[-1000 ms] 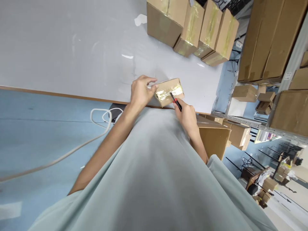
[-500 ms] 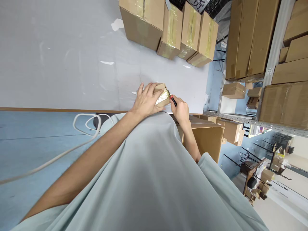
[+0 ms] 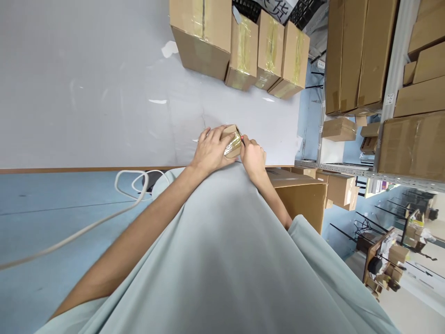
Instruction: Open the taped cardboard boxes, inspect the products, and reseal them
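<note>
A small cardboard box point(image 3: 233, 150) with shiny clear tape across it lies on the grey-white table near its front edge. My left hand point(image 3: 211, 149) grips this box from the left, fingers over its top and thumb along the tape. At the box's right side, my right hand point(image 3: 253, 157) is closed round a cutter with a red part point(image 3: 242, 137). Most of the cutter is hidden by the fingers, and its tip is at the box's right edge.
Taped cartons point(image 3: 205, 55) stand in a row at the table's back. An open carton point(image 3: 301, 197) sits below the table's right end. Shelves with boxes point(image 3: 415, 144) rise on the right. A white cable point(image 3: 86, 229) hangs at the left.
My right hand has moved left, closer to the small box, and its fingers now cover most of the cutter. The camera view has shifted slightly.
</note>
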A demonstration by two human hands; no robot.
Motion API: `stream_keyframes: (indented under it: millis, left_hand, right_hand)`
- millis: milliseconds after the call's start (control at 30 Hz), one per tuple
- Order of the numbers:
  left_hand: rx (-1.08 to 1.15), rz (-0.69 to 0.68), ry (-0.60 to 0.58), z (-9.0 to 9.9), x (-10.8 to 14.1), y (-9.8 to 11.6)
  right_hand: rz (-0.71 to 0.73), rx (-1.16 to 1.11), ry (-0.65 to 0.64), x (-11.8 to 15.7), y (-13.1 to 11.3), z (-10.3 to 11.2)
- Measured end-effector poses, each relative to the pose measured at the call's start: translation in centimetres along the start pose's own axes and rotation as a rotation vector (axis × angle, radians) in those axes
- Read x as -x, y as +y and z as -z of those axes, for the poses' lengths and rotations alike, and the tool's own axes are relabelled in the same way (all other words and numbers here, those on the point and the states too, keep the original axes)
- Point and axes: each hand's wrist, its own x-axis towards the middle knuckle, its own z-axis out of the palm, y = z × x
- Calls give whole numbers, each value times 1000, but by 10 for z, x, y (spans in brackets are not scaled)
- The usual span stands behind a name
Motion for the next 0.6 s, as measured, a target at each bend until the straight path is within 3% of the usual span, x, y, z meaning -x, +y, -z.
stream_keyframes:
  millis: [133, 333, 500, 600]
  left_hand:
    - [-7, 16, -21, 1, 0, -1]
    - [-43, 95, 16, -1, -3, -6]
    - [-19, 43, -16, 6, -4, -7]
    - [-1, 57, 51, 20, 10, -13]
  right_hand:
    - [-31, 64, -49, 0, -1, 5]
    - [-126, 135, -138, 18, 29, 7]
    - [-51, -56, 11, 35, 46, 14]
    - [9, -252, 154, 27, 52, 7]
